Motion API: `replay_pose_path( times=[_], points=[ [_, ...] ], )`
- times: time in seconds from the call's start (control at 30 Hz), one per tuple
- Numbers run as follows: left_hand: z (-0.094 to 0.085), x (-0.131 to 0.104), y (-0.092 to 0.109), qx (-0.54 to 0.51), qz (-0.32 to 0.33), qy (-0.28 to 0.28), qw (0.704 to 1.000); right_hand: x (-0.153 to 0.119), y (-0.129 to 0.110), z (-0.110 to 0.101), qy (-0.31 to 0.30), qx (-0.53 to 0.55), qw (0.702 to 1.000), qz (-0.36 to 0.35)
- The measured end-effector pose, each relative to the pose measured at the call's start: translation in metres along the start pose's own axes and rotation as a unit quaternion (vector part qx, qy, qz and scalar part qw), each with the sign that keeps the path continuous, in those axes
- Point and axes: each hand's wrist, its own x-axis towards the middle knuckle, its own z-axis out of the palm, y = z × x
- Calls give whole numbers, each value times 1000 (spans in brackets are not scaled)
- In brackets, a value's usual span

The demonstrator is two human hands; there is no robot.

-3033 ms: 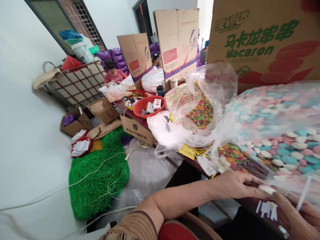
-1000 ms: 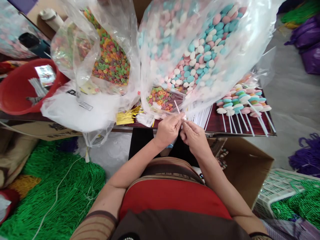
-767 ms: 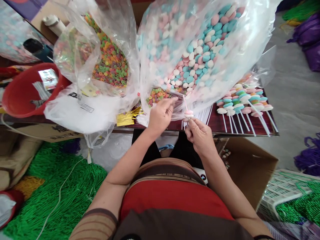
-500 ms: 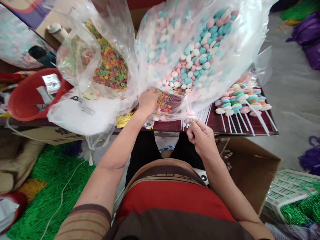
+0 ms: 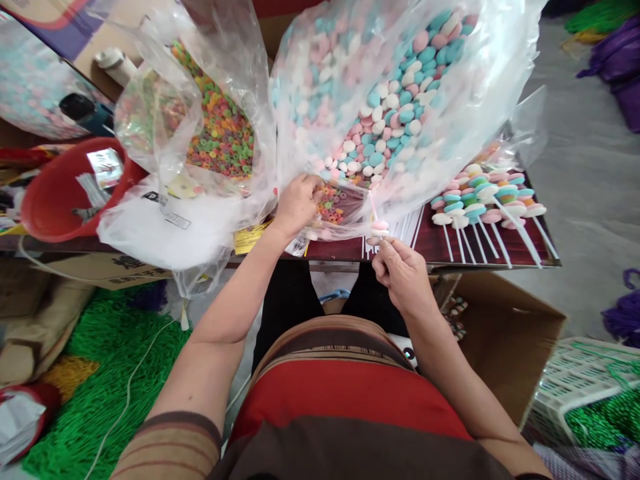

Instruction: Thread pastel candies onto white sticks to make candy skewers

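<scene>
My right hand (image 5: 404,272) pinches a candy skewer (image 5: 379,227), a thin stick held upright. Pink and white marshmallow pieces are threaded low on it, and its upper end is bare. Small coloured ring candies (image 5: 333,203) lie in clear plastic in front of me. My left hand (image 5: 297,203) is at their left edge, fingers curled and drawn together; whatever is between the fingertips is hidden. Just behind stands a large clear bag of pink, white and blue marshmallows (image 5: 375,159). White sticks (image 5: 407,230) lie on the dark table by my right hand.
Finished-looking candy skewers (image 5: 480,200) are piled at the table's right end. Another bag of ring candies (image 5: 220,143) and a red bowl (image 5: 47,200) stand left. Yellow ties (image 5: 249,239) lie near the edge. Below right are a cardboard box (image 5: 515,333) and a white basket (image 5: 575,373).
Both hands stay nearly in place. My left fingers have shifted slightly and look more curled at the ring candies. The view has moved slightly.
</scene>
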Motion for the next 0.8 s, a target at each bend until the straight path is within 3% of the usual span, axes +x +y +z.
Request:
replay_pose_path(
  times=[0.23,0.37,0.47,0.53,0.6,0.7,0.73,0.8],
  points=[
    [19,16,10,59,15,-39,997,-1,3,0,-1,-13,1000,-10],
    [18,17,9,63,37,-46,996,-1,5,-1,-1,-12,1000,-12],
    [13,15,7,2,32,-17,999,-2,5,-1,-6,-28,999,-17],
    [8,9,7,-120,0,10,993,-3,3,-1,-17,-52,998,-23],
    [5,-1,10,-309,-53,5,950,-4,0,-1,-30,-82,996,-27],
    [1,-21,20,-569,-130,-58,810,-5,-6,2,-45,-129,990,-35],
    [0,-27,25,-619,-145,-77,768,-5,-8,2,-49,-145,988,-37],
    [-1,-36,32,-673,-161,-96,716,-5,-11,4,-58,-172,983,-39]
  ],
)
